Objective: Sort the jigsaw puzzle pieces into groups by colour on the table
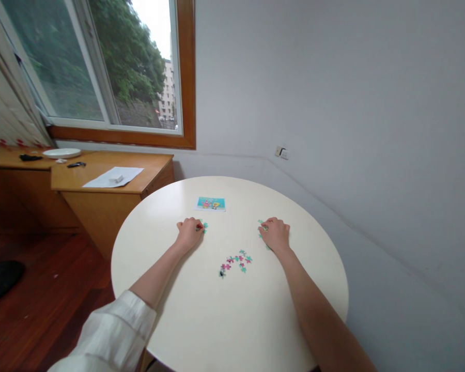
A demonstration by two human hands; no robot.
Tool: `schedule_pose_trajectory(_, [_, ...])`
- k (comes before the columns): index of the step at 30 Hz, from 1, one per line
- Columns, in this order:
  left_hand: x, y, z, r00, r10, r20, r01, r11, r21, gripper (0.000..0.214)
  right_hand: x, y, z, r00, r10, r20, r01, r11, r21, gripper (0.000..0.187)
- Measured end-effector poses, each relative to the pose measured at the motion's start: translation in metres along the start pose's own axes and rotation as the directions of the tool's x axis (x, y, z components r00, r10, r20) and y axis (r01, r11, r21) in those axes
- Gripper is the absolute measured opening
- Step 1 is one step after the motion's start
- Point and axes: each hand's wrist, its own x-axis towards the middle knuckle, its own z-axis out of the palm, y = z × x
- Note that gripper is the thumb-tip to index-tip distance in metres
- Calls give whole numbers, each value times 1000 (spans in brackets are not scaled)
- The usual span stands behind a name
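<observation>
On the left of the round white table, my left hand (190, 233) has its fingers pinched together, with a small dark green jigsaw piece at the fingertips. Other green jigsaw pieces (205, 226) lie just beside it. My right hand (277, 233) is curled low over a second group of green jigsaw pieces (260, 222), thumb and fingers closed around a piece partly hidden by them. Between the hands and closer to me, several pink and green jigsaw pieces (240, 258) lie in a loose cluster. A picture card (211, 204) with colourful cartoon figures lies flat beyond them.
The round white table (225, 320) stands close to the wall. To the left is a wooden desk (158, 173) bearing a paper sheet (101, 180), a small white block, a white plate (62, 153) and dark items. A wall socket (284, 153) is at the back.
</observation>
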Motion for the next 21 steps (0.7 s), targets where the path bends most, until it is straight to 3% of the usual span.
schedule_pose_trajectory(16, [-1,4,-5,998,-42,-50,40,999,-27,18,1,-3,2,992,-33,120,31,999,19,20])
schedule_pose_trajectory(21, [0,3,-3,997,-55,-53,54,998,-16,17,-1,-7,4,971,-164,174,143,982,124,19])
